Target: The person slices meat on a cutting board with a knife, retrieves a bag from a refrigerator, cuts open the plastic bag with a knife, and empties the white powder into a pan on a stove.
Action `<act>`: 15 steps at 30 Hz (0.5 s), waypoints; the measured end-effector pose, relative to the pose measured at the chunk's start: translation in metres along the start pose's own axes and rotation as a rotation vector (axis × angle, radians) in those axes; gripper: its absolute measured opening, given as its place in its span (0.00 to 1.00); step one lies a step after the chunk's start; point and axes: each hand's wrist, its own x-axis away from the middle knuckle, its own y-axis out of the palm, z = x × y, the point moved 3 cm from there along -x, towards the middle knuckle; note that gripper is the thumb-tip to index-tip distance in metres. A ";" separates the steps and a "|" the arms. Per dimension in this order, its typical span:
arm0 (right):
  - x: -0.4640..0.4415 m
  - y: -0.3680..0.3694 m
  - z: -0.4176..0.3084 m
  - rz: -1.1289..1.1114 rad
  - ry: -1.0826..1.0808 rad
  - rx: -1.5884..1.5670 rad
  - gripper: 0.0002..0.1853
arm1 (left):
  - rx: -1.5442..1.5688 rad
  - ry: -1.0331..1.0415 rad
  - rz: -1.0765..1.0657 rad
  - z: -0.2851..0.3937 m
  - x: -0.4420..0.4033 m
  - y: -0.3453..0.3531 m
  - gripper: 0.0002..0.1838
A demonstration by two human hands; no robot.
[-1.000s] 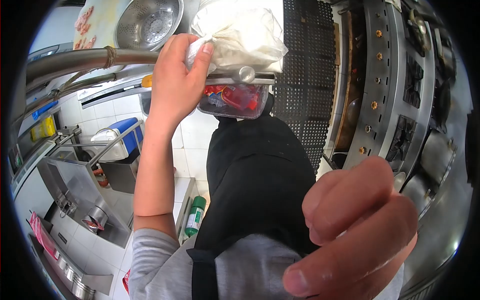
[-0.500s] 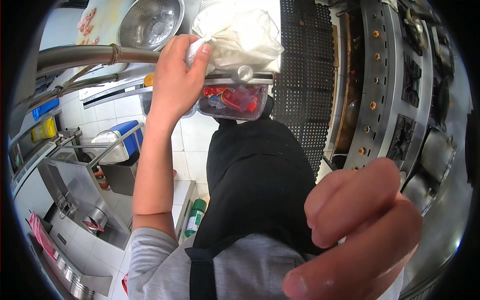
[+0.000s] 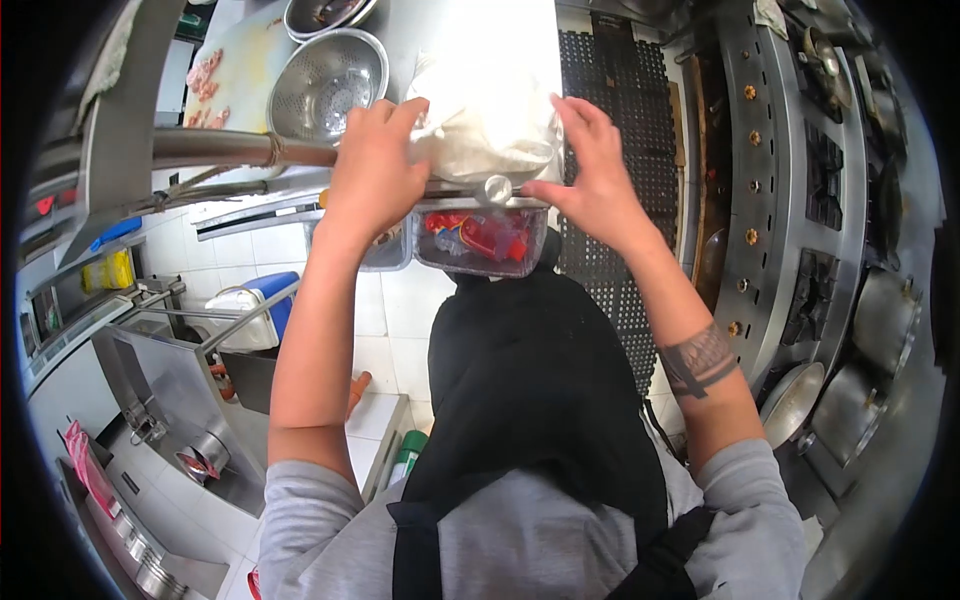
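Note:
A white plastic bag (image 3: 485, 135) with pale contents sits on the counter in front of me. At its left side is my left hand (image 3: 380, 165), its thumb and forefinger apart; whether they touch the plastic is hard to make out. My right hand (image 3: 597, 180) is at the bag's right side with its fingers spread and the thumb near the counter's front edge. Close to that thumb, a small clear round object (image 3: 495, 189) sits at the edge. Left of the bag stands a metal colander (image 3: 328, 85).
Bits of raw meat (image 3: 205, 75) lie on a cutting board (image 3: 250, 60) at the far left. Plastic bins (image 3: 478, 262) with packets sit below the counter. A metal rail (image 3: 220, 148) crosses at left. A stove (image 3: 770, 200) runs along the right, beside a black rubber mat (image 3: 640, 150).
My right hand has moved from close to the camera forward to the bag's right side. My left hand has let go of the bag's gathered top and its fingers have parted.

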 end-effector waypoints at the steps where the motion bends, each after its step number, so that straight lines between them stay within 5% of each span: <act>1: -0.006 0.007 0.002 0.009 -0.031 0.014 0.43 | 0.022 0.030 0.019 -0.002 -0.003 0.004 0.29; 6: -0.016 0.018 0.008 0.016 -0.215 0.049 0.35 | 0.124 0.126 -0.059 -0.007 -0.019 0.000 0.24; 7: -0.017 0.020 0.009 0.089 -0.215 0.015 0.27 | 0.125 0.154 -0.027 -0.009 -0.019 0.003 0.21; 10: -0.023 0.022 0.025 0.027 -0.223 -0.011 0.22 | 0.149 0.192 0.027 -0.016 -0.024 0.011 0.17; 15: -0.039 0.015 0.021 0.239 -0.282 -0.138 0.14 | 0.374 0.193 0.192 -0.026 -0.042 0.015 0.13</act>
